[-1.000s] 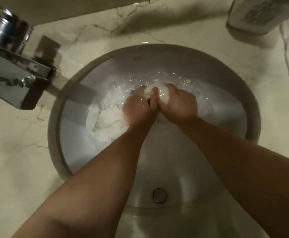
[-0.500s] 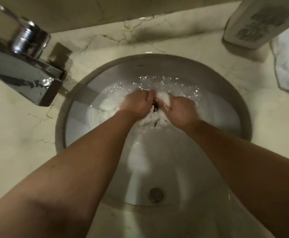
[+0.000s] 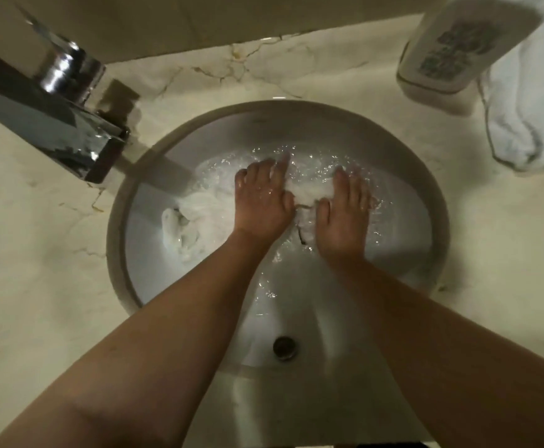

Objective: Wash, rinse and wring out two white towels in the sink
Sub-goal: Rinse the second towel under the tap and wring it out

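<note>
Splashing water blurs the fingertips, and the second towel (image 3: 529,101) on the counter is cut off at the right edge. The left hand (image 3: 262,202) and right hand (image 3: 345,210), fingers stretched nearly flat, press the wet towel (image 3: 206,218) down in the sink (image 3: 426,189). A chrome tap (image 3: 50,118) and a white bottle (image 3: 451,50) stand on the marble counter (image 3: 37,286).
</note>
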A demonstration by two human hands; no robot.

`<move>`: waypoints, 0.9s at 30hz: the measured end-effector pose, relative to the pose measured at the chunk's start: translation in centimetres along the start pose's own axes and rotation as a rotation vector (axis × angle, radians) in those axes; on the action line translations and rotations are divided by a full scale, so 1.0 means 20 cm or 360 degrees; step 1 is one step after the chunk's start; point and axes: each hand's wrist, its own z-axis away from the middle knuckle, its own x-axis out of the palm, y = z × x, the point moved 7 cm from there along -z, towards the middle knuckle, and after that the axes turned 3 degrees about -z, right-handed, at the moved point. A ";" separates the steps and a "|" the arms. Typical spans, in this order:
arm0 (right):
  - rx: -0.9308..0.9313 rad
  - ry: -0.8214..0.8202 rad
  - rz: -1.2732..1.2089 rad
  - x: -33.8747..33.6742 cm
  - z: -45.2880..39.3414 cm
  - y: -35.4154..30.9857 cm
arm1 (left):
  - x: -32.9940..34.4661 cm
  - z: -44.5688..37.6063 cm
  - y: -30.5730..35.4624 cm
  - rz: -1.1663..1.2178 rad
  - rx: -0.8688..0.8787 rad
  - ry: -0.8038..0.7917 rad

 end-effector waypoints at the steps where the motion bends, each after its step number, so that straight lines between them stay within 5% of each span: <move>1: -0.0032 -0.0017 -0.0035 0.02 -0.02 -0.01 | 0.02 -0.01 0.04 0.0113 0.0112 -0.0054; 3: -0.0164 -0.0048 -0.0036 0.04 -0.05 -0.03 | 0.07 -0.01 0.09 0.0292 0.0207 -0.0155; 8: -0.0389 -0.0183 0.0162 0.11 -0.10 -0.04 | 0.09 0.01 0.06 0.0474 -0.0065 -0.0081; 12: -0.0414 0.0097 0.0194 0.06 -0.16 -0.11 | 0.12 -0.04 0.00 0.0405 -0.0499 -0.0016; 16: -0.0307 -0.0247 0.0408 0.06 -0.24 -0.10 | 0.14 -0.10 -0.02 0.0356 -0.0656 -0.0002; 19: -0.0450 -0.0244 0.0297 0.04 -0.27 -0.15 | 0.19 -0.16 -0.05 0.0465 -0.0771 -0.0172; 24: -0.0396 -0.0611 0.0265 0.04 -0.27 -0.11 | 0.20 -0.21 -0.05 0.0965 -0.0542 -0.0658; 27: -0.0314 -0.0688 0.0221 0.01 -0.22 -0.10 | 0.10 -0.14 -0.03 0.0918 -0.0078 -0.0776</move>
